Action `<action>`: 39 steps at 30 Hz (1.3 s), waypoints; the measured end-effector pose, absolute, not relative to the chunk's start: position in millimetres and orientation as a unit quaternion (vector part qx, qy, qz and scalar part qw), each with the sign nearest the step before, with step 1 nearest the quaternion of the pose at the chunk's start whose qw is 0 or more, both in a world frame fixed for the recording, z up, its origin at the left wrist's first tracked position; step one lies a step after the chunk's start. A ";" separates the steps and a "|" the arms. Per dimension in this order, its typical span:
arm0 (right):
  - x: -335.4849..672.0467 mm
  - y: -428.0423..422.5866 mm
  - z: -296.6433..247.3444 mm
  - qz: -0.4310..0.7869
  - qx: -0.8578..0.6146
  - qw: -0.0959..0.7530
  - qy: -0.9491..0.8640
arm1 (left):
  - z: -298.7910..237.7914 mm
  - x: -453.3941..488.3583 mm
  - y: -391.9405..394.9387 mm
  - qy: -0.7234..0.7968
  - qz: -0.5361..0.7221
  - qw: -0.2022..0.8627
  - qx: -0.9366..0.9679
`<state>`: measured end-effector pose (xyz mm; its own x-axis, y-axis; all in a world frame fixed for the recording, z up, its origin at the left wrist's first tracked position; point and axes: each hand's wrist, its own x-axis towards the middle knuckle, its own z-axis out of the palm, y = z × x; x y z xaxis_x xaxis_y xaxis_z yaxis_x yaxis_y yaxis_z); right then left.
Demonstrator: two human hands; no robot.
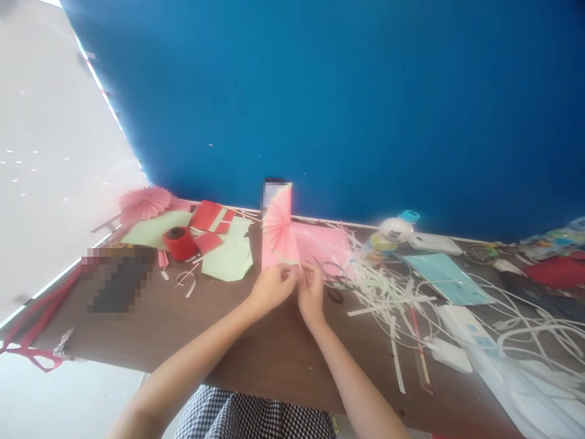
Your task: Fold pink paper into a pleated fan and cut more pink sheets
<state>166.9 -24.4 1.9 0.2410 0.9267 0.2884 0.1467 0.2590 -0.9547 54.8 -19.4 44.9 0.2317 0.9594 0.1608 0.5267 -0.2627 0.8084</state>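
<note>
A pleated pink paper fan (278, 228) stands upright above the brown table (192, 329), spread out toward the blue wall. My left hand (270, 285) is closed, pinching the fan's lower end. My right hand (311, 289) is closed beside it, fingers pinched at the same lower end. Flat pink paper (324, 244) lies just behind the hands. Scissors (333, 277) rest on the table right of my right hand.
Left: a red tape roll (180, 242), light green paper (228, 256), red paper pieces (208, 216), another pink fan (144, 204). Right: white paper strips (393, 292), a glue bottle (395, 230), a teal sheet (445, 277), white cables (525, 329). A blue wall (347, 103) stands behind.
</note>
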 end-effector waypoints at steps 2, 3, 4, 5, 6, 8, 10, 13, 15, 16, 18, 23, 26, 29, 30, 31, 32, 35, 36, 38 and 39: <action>159.1 -28.7 1.6 0.338 -0.506 0.594 -0.526 | 40.0 62.7 -17.8 0.499 0.398 0.401 0.657; 155.4 -30.4 1.0 0.344 -0.502 0.591 -0.529 | 37.5 66.7 -15.6 0.502 0.423 0.415 0.630; 152.3 -31.7 0.3 0.350 -0.499 0.587 -0.533 | 35.0 70.2 -13.2 0.513 0.443 0.417 0.605; 149.9 -32.6 -0.5 0.356 -0.495 0.583 -0.537 | 32.6 73.2 -11.0 0.526 0.459 0.416 0.583; 148.2 -33.2 -1.2 0.363 -0.492 0.578 -0.540 | 30.3 75.3 -9.1 0.535 0.472 0.412 0.566; 147.2 -33.5 -2.3 0.374 -0.487 0.571 -0.545 | 26.2 76.5 -7.0 0.544 0.488 0.402 0.552; 147.6 -33.5 -2.5 0.376 -0.485 0.562 -0.555 | 22.9 74.1 -6.7 0.544 0.489 0.385 0.562; 147.0 -33.9 -1.0 0.334 -0.487 0.553 -0.589 | 19.6 67.3 -6.5 0.546 0.485 0.354 0.585; 144.9 -34.7 0.4 0.286 -0.490 0.546 -0.616 | 18.0 63.3 -5.5 0.547 0.482 0.341 0.594; 143.6 -35.2 1.1 0.266 -0.490 0.541 -0.629 | 17.3 61.7 -4.6 0.550 0.478 0.332 0.599; 142.0 -36.3 2.1 0.238 -0.491 0.529 -0.650 | 16.3 58.7 -2.0 0.556 0.464 0.310 0.616; 157.2 -33.6 8.2 0.199 -0.501 0.586 -0.606 | 14.3 39.6 8.6 0.545 0.416 0.131 0.716; 184.4 -24.4 16.5 0.271 -0.453 0.695 -0.488 | 11.4 15.9 17.0 0.523 0.386 -0.040 0.759; 213.4 -13.8 23.2 0.328 -0.405 0.756 -0.396 | 8.0 -9.1 24.4 0.491 0.356 -0.111 0.787; 220.6 -11.4 24.3 0.341 -0.412 0.751 -0.386 | 7.1 -16.0 26.3 0.481 0.351 -0.124 0.793; 226.1 -9.8 24.8 0.338 -0.429 0.745 -0.383 | 6.4 -21.9 27.7 0.473 0.348 -0.132 0.798; 229.8 -8.9 24.9 0.317 -0.452 0.738 -0.388 | 6.0 -26.7 28.8 0.465 0.345 -0.135 0.804; 234.9 -8.7 24.0 0.244 -0.498 0.714 -0.427 | 5.4 -36.4 30.4 0.436 0.337 -0.126 0.825; 236.4 -8.4 23.8 0.244 -0.501 0.707 -0.437 | 5.3 -38.7 30.6 0.425 0.334 -0.119 0.833; 241.4 -6.4 23.8 0.277 -0.509 0.689 -0.434 | 5.2 -42.4 30.5 0.403 0.331 -0.098 0.848; 244.8 -4.8 23.9 0.300 -0.523 0.678 -0.422 | 5.1 -44.0 30.3 0.394 0.329 -0.088 0.854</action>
<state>244.8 -4.8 23.9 0.4643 0.8471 0.2586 0.0351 0.2742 -0.9610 -44.0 30.3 5.1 0.4736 0.6145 0.6309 0.7300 -0.6747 0.1092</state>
